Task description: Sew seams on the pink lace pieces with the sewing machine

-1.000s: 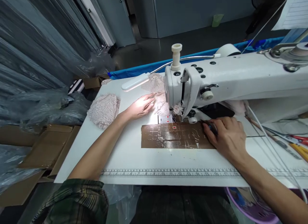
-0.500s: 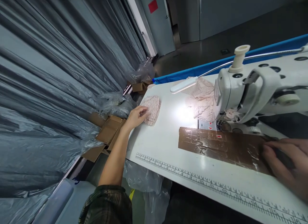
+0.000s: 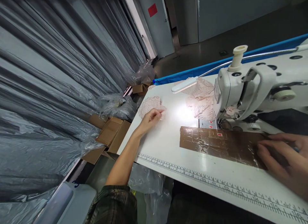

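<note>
My left hand [image 3: 152, 119] is closed in a pinch on the edge of a pale pink lace piece [image 3: 150, 105], on the left part of the sewing table [image 3: 166, 137]. A thin, sheer bit of it shows at the fingertips. My right hand [image 3: 286, 153], partly blurred, lies at the right end of a brown, tape-covered strip [image 3: 211, 142], its fingers curled together. A dark shape shows between them, too unclear to name. More pink lace [image 3: 203, 103] lies beside the needle area of a white sewing machine [image 3: 260, 86].
A white lamp [image 3: 184, 85] on a bendy arm lights the table. A printed ruler [image 3: 192, 172] runs along the front edge. Cardboard boxes [image 3: 117, 131] and clear plastic bags [image 3: 117, 103] stand to the left, before a grey curtain [image 3: 60, 57].
My left hand has moved right, from the lace piece's side to its right edge, and a thin bit now lifts in its fingers. My right hand has shifted slightly left.
</note>
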